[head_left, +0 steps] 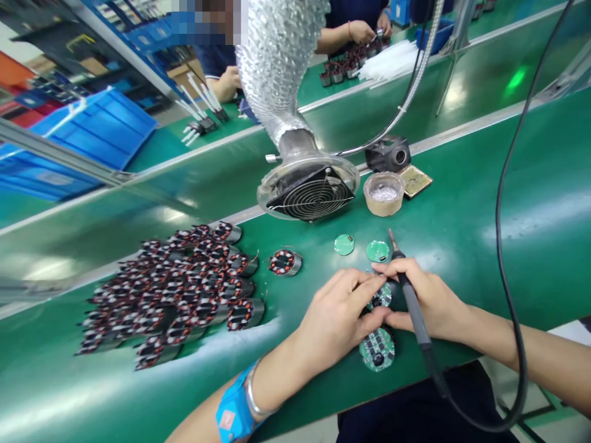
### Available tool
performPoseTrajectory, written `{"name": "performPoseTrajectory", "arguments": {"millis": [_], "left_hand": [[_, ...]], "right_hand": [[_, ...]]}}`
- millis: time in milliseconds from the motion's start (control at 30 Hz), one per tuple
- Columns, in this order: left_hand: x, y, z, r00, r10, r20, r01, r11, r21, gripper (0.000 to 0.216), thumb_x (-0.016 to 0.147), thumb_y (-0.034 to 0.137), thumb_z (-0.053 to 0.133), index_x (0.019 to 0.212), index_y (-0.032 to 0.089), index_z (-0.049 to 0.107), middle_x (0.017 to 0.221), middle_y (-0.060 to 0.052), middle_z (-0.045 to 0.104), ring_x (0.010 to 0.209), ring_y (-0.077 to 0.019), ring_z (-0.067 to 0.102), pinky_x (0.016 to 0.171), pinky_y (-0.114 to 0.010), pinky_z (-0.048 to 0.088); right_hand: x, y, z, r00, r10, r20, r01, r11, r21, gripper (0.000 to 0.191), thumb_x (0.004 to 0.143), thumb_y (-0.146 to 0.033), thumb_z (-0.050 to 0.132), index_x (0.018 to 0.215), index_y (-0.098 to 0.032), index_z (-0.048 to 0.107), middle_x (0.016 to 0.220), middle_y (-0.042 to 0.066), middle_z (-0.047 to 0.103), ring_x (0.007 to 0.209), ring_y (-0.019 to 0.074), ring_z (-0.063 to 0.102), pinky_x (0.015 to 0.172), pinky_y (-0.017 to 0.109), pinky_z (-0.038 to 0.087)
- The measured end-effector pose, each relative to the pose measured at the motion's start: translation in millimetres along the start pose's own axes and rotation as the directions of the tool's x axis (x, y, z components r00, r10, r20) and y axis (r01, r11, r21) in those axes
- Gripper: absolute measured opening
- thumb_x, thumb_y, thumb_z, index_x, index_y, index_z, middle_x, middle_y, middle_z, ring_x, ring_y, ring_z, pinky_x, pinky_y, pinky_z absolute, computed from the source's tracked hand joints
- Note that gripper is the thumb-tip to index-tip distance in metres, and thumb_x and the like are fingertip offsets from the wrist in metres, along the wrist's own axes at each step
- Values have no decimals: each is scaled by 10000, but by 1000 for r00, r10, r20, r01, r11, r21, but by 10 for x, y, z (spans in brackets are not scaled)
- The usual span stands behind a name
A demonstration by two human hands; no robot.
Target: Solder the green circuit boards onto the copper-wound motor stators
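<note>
Left hand (337, 311) just beside right hand (431, 299)

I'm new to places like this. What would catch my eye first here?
Probably the big silvery hose, hanging from the top middle down to a round fan above the green bench. Lower left, a dense cluster of wire-wound motor parts covers part of the bench. Right of them, the left hand and right hand meet at a small circuit board, the right with a soldering iron.
</note>
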State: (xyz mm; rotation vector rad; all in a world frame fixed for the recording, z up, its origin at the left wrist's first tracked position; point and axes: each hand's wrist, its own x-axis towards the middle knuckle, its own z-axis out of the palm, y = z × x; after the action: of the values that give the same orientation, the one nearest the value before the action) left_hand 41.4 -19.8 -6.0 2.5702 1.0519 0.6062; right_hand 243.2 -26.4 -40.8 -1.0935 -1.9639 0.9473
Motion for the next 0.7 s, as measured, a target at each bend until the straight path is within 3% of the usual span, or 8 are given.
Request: {"name": "performPoseTrajectory", "arguments": {"millis": [133, 200, 400, 567, 700], "left_hand": [[-29, -9, 2, 1000, -30, -5, 30, 1000, 6, 414, 830, 237, 685, 1221, 170, 565, 948, -65, 653, 848, -186, 616, 749, -301, 545], [-29, -20, -9, 999, -32, 1, 32, 999, 3, 417, 824, 238, 689, 1219, 180, 569, 923, -55, 650, 821, -180, 618, 728, -297, 545], [-32, -66, 15, 1000, 7, -8, -7, 1000, 6, 401, 823, 261, 695, 1201, 184, 584, 914, -53, 662, 804, -180, 617, 700, -292, 538], [-49, -103, 118, 988, 74, -135, -76, 997, -10, 341, 863, 346, 664, 1154, 187, 581, 944, -64, 689, 832, -184, 639, 719, -303, 536], [-65, -62, 173, 975, 25, -220, -33, 999, -33, 378, 868, 381, 656, 1161, 172, 540, 986, -81, 701, 864, -188, 658, 762, -311, 543]], "right_hand": [[42, 1, 59, 999, 30, 44, -31, 999, 22, 504, 670, -144, 683, 1068, -225, 383, 787, -33, 626, 626, 133, 644, 544, 222, 493], [39, 7, 78, 999, 28, 22, -29, 999, 17, 504, 654, -140, 686, 1048, -223, 383, 754, -42, 600, 611, 134, 626, 532, 223, 480], [5, 37, 113, 1000, -14, 3, 13, 999, 36, 515, 672, -169, 710, 1070, -225, 387, 903, 25, 656, 791, 183, 686, 662, 270, 554], [-26, 25, 107, 999, -38, -32, 39, 999, 34, 460, 774, -254, 699, 1107, -243, 381, 1062, 67, 687, 905, 197, 717, 730, 278, 588], [-42, 17, 106, 997, -65, -42, 63, 997, -42, 404, 816, -237, 647, 1127, -240, 389, 1091, 84, 704, 933, 209, 724, 729, 282, 607]]}}
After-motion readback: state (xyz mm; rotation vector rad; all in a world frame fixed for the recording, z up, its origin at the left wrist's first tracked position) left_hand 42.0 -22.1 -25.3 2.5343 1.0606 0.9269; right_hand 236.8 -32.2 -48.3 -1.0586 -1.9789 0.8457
